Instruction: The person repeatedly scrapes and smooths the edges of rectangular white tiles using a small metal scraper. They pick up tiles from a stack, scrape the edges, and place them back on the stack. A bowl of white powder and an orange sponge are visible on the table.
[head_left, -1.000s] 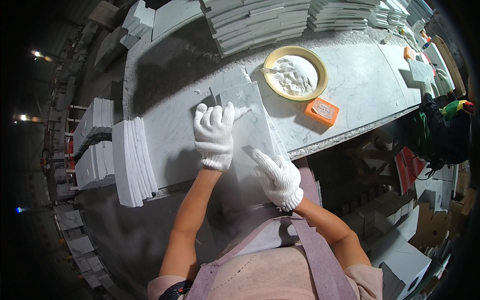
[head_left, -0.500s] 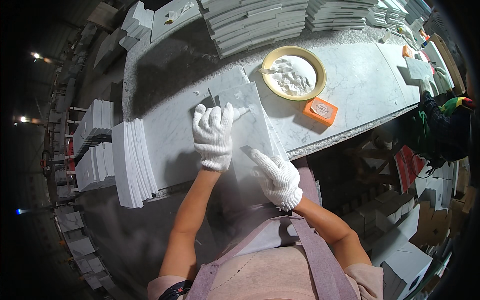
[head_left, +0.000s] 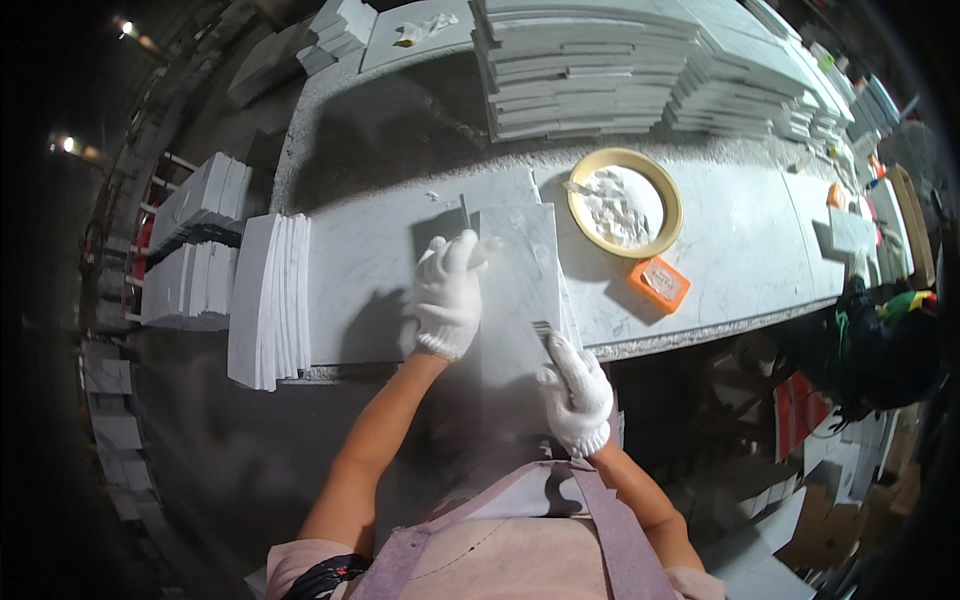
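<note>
A long white marble tile (head_left: pixel 518 275) with grey veins lies tilted toward me, over other tiles on the bench edge. My left hand (head_left: pixel 450 300), in a white knit glove, is closed at the tile's left edge. A thin dark strip (head_left: pixel 464 210) sticks out beyond its fingers; its kind is not clear, and one finger is smeared by motion. At the tile's right edge my right hand (head_left: pixel 578 395), gloved alike, is closed around a small flat scraper (head_left: pixel 542 328). Only the scraper's grey blade shows, close to the tile's surface.
Right of the tile stand a yellow-rimmed bowl (head_left: pixel 672 205) of white powder and an orange box (head_left: pixel 660 285). Tall tile stacks (head_left: pixel 590 75) line the back; upright tiles (head_left: pixel 270 300) stand at left. Another person's dark sleeve (head_left: pixel 860 330) shows at right.
The view has shifted, so the bench things sit lower and further right. My left fingers have moved along the tile's edge; my right hand has turned, its scraper still at the tile.
</note>
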